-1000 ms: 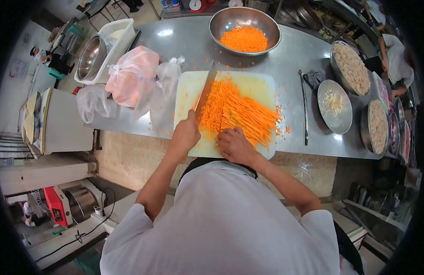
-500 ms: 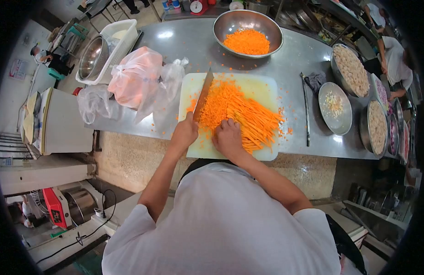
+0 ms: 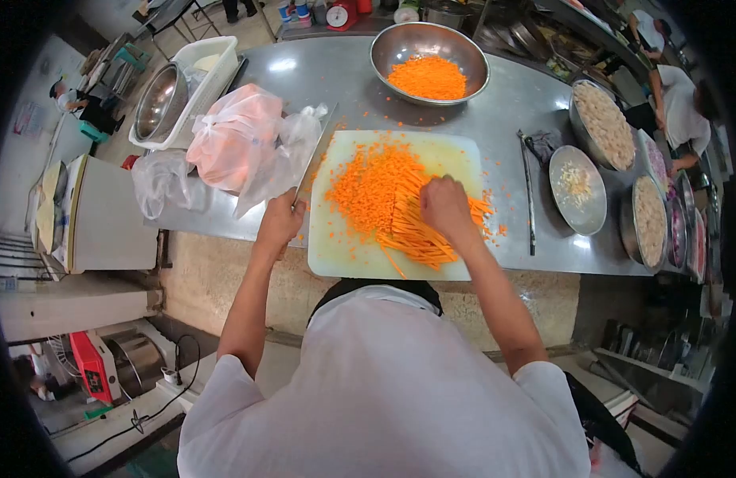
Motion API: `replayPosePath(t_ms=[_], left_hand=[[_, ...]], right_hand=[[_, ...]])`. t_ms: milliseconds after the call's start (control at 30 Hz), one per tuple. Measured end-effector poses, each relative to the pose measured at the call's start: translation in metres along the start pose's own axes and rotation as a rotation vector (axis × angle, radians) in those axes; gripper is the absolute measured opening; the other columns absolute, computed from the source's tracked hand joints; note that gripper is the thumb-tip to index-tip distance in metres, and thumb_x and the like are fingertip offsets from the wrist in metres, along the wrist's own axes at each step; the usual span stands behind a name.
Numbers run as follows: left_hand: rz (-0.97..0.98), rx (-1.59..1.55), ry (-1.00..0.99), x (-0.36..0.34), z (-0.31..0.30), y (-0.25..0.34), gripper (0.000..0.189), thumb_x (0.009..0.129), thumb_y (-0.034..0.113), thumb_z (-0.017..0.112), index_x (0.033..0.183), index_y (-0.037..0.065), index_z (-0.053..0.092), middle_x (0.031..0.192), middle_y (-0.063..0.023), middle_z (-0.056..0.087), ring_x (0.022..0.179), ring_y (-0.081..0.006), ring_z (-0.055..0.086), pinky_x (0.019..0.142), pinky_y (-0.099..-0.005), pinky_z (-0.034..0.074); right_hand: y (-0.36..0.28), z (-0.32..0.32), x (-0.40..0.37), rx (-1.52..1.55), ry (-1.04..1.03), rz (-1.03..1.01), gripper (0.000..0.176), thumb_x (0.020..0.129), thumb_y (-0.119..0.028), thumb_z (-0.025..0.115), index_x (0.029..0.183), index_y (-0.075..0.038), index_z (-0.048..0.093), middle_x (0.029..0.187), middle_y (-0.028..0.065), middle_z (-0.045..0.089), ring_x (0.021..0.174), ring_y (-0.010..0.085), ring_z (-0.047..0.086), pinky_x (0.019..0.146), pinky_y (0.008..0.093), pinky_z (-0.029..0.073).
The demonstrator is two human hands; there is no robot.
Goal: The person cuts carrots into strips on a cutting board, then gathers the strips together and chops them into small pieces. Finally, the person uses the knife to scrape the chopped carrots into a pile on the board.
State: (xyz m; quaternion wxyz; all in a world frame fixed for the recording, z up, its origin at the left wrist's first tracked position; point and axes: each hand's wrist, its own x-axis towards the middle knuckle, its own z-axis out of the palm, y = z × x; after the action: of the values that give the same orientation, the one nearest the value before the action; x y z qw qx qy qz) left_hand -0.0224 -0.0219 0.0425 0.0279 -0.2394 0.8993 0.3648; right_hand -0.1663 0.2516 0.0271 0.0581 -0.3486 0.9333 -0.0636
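My left hand (image 3: 280, 221) is closed round the handle of a kitchen knife (image 3: 315, 155), just off the left edge of the cutting board (image 3: 456, 147). The narrow blade slants up and away, apart from the board. On the board lies a heap of finely diced carrot (image 3: 362, 191), and against its right side sits a bundle of carrot strips (image 3: 416, 239). Over the right part of the strips is my right hand (image 3: 448, 211), its fingers curled under like a fist. Whatever those fingers hold is hidden.
Behind the board stands a steel bowl (image 3: 471, 72) with chopped carrot. Plastic bags (image 3: 236, 131) and a white basket (image 3: 217, 88) are on the left. To the right lie a dark rod (image 3: 530, 199), a garlic-like mince dish (image 3: 577, 219) and several filled bowls. A person (image 3: 683, 107) works at far right.
My left hand has drawn the knife left, off the diced carrot and clear of the board. My right hand has shifted right and away from me across the strips.
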Motion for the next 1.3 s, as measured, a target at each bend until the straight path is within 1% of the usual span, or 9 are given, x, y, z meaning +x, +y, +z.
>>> replayPosePath(t_ms=[100,200,300,433,600,800,933,1133,1300], left_hand=[[0.196,0.182,0.166,0.011,0.042,-0.03,0.023,0.092,0.02,0.053,0.094,-0.003,0.057,0.068,-0.0269,0.061,0.067,-0.0442,0.061,0.058,-0.0521,0.048],[0.159,0.224,0.101,-0.012,0.076,0.006,0.027,0.094,0.023,0.05,0.097,-0.003,0.056,0.068,-0.0269,0.06,0.068,-0.0445,0.061,0.061,-0.0543,0.048],[0.168,0.178,0.019,-0.025,0.081,0.028,0.029,0.096,0.024,0.048,0.097,-0.004,0.056,0.067,-0.0275,0.059,0.068,-0.0453,0.06,0.062,-0.0546,0.047],[0.186,0.087,-0.147,-0.038,0.041,0.063,0.03,0.097,0.024,0.046,0.095,-0.005,0.056,0.067,-0.0292,0.058,0.067,-0.0465,0.059,0.063,-0.0542,0.045],[0.232,0.063,-0.139,-0.023,0.078,0.064,0.031,0.097,0.023,0.044,0.094,-0.006,0.057,0.066,-0.0276,0.058,0.061,-0.0434,0.059,0.059,-0.0502,0.045],[0.18,0.125,-0.24,-0.025,0.056,0.091,0.033,0.098,0.023,0.044,0.093,-0.007,0.057,0.061,-0.0268,0.057,0.054,-0.0385,0.06,0.056,-0.0477,0.046],[0.343,0.16,-0.14,-0.019,0.086,0.072,0.032,0.098,0.021,0.043,0.089,-0.006,0.056,0.059,-0.0255,0.057,0.053,-0.0381,0.06,0.055,-0.0474,0.046],[0.202,0.174,-0.298,-0.026,0.052,0.106,0.031,0.097,0.02,0.042,0.089,-0.008,0.055,0.067,-0.0305,0.058,0.063,-0.0469,0.058,0.061,-0.051,0.046],[0.345,0.194,-0.162,-0.005,0.098,0.076,0.031,0.097,0.02,0.043,0.09,-0.008,0.055,0.063,-0.0275,0.058,0.056,-0.0405,0.06,0.056,-0.048,0.047]], right_hand=[[0.031,0.005,0.035,0.379,0.126,-0.079,0.014,0.077,-0.013,0.062,0.085,-0.004,0.069,0.091,0.015,0.064,0.091,0.034,0.057,0.085,0.0425,0.045],[0.041,0.041,0.072,0.554,0.351,-0.192,0.022,0.083,-0.015,0.058,0.1,-0.004,0.067,0.104,0.0173,0.061,0.1,0.0361,0.054,0.093,0.043,0.043],[0.049,0.069,0.074,0.439,0.154,-0.178,0.026,0.088,-0.015,0.054,0.109,-0.004,0.064,0.111,0.0183,0.058,0.104,0.0356,0.051,0.094,0.0442,0.042],[0.036,0.058,0.031,0.489,0.045,-0.178,0.027,0.088,-0.013,0.052,0.111,-0.002,0.063,0.108,0.0183,0.058,0.101,0.0356,0.053,0.091,0.0428,0.044],[0.003,0.055,0.004,0.538,0.445,0.037,0.019,0.086,-0.012,0.055,0.1,0.001,0.059,0.1,0.0167,0.057,0.094,0.0356,0.055,0.081,0.0414,0.046],[-0.009,0.061,0.01,0.195,0.497,0.015,0.014,0.08,-0.012,0.058,0.092,-0.005,0.055,0.09,0.0128,0.053,0.086,0.0308,0.053,0.073,0.0417,0.045],[-0.011,0.061,0.007,0.198,0.478,0.025,0.016,0.08,-0.012,0.058,0.094,-0.006,0.056,0.091,0.0112,0.053,0.088,0.0293,0.053,0.074,0.0408,0.044],[-0.008,0.063,0.011,0.196,0.474,0.022,0.017,0.08,-0.013,0.057,0.096,-0.006,0.055,0.091,0.0096,0.053,0.087,0.0286,0.053,0.074,0.0403,0.044],[-0.01,0.063,0.008,0.225,0.509,0.042,0.016,0.08,-0.012,0.057,0.095,-0.006,0.056,0.091,0.01,0.054,0.087,0.0282,0.053,0.074,0.0401,0.045]])
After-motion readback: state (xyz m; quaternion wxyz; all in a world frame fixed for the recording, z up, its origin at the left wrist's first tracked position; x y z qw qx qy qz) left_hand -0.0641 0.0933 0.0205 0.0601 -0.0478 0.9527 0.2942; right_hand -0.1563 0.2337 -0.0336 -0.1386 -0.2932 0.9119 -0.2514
